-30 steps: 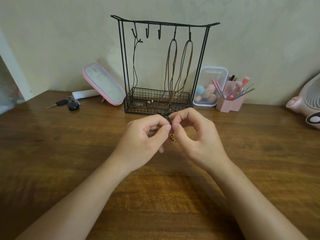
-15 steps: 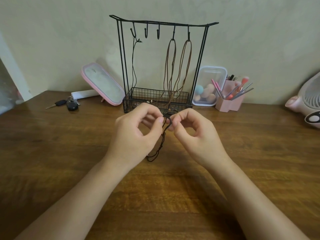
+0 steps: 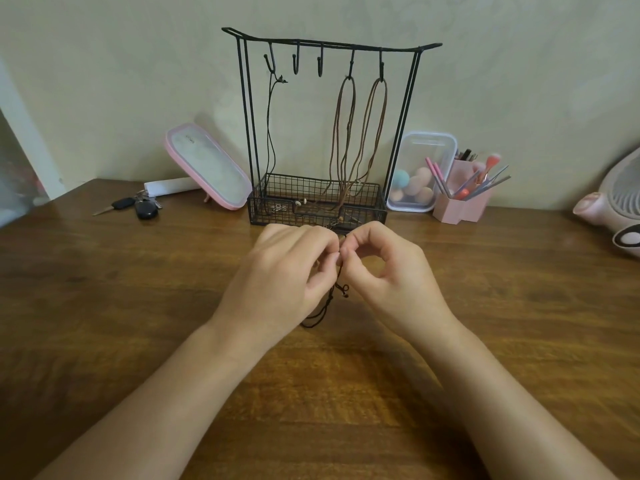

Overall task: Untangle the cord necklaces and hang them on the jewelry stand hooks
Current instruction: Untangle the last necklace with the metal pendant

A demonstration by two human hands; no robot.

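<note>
Head view: the left hand [image 3: 284, 271] and the right hand [image 3: 388, 271] meet fingertip to fingertip just in front of the jewelry stand [image 3: 332, 43]. Each pinches the same black cord necklace [image 3: 337, 289] between thumb and forefinger, the other fingers curled. The 2 grips sit so close together, I judge, to pick at 1 small tangle. The hands are raised off the table [image 3: 138, 306], so the slack hangs between the wrists and the loop drops toward the wood, with a small knot or bead just under the right thumb.

Beyond the hands, the stand carries 5 hooks. 2 brown cord necklaces [image 3: 347, 77] hang from the 2 hooks on the right-hand side and a thin black cord [image 3: 273, 157] from the hook farthest left, their ends trailing into the wire basket [image 3: 318, 206]. The 2 bare hooks [image 3: 296, 64] straight above the left hand look like the places left for this cord.
</note>
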